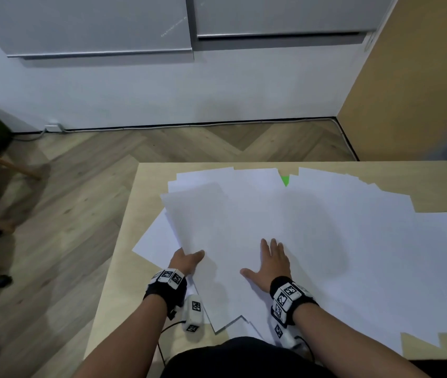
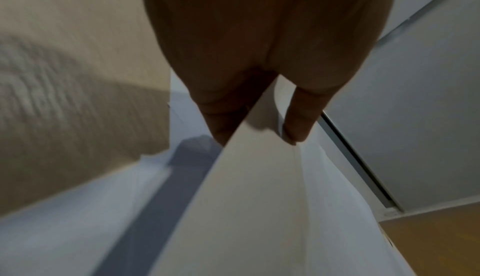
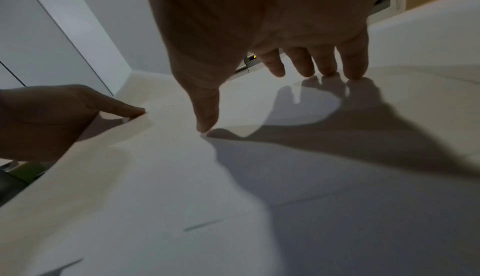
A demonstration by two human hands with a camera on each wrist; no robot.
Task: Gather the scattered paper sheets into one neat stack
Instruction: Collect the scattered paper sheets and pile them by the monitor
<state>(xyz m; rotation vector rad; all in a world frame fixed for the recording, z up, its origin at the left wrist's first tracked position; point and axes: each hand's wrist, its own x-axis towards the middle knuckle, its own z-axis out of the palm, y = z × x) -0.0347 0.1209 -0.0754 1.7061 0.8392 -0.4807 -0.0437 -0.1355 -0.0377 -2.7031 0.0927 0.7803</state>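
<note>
Paper sheets (image 1: 312, 227) lie fanned across the surface (image 1: 118, 268); my left hand (image 1: 185, 261) pinches the top sheet's (image 1: 217, 227) edge between thumb and fingers (image 2: 298, 120) to drag it inward, while my right hand (image 1: 272, 264) presses flat, fingers spread, pinning the pile.

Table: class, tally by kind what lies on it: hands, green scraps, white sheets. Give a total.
Hands: 2, left hand and right hand
Green scrap: 1
White sheets: overlapped, cannot count
Total counted: 3
</note>
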